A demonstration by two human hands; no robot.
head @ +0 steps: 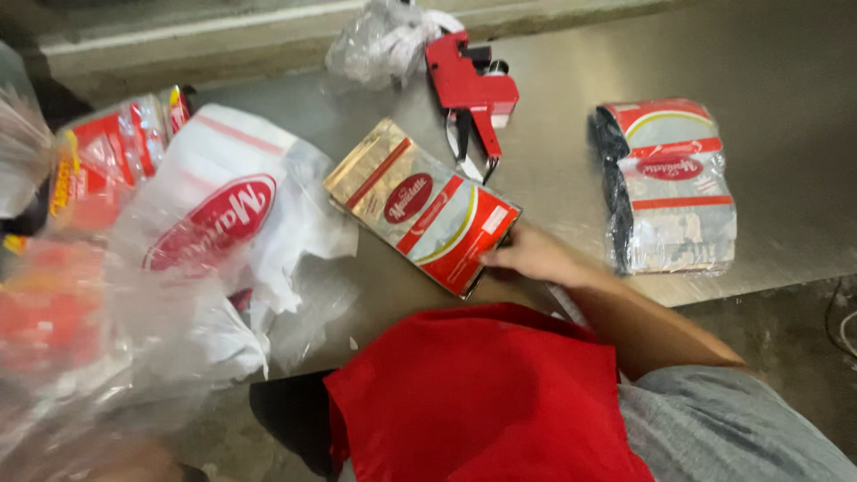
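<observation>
Nearest, lower centre of the frame: a red cloth [482, 397] bunched over my lap, with my grey sleeve [732, 428] at the lower right.

Right hand [536, 259], centre of the frame: my forearm reaches up from the lower right, and the fingers lie on the near corner of a flat gold-and-red packet [420, 203]. They seem to pinch or press that edge; the blur keeps me from telling which. The packet lies face up and slantwise on the steel worktop [786, 71], its near corner close to the front edge, probably so I can steady it with one hand.

Left hand: not in view, so I cannot tell its state.

Left side of the frame: a torn white plastic bag with a red oval mark [228, 214], slumped open on the worktop just beside the packet. In front of and beyond it, blurred clear wrap with more red packets [107, 152] inside, too smeared to count.

Right of the frame: a shrink-wrapped bundle of like packets [669, 187], lying flat and apart from my hand.

Upper centre: a red hand-held price-label gun [471, 89], resting on its side just beyond the packet, handle toward me, within easy reach.

Farthest, top centre: crumpled clear plastic [384, 40] against the wall ledge, touching the label gun.
</observation>
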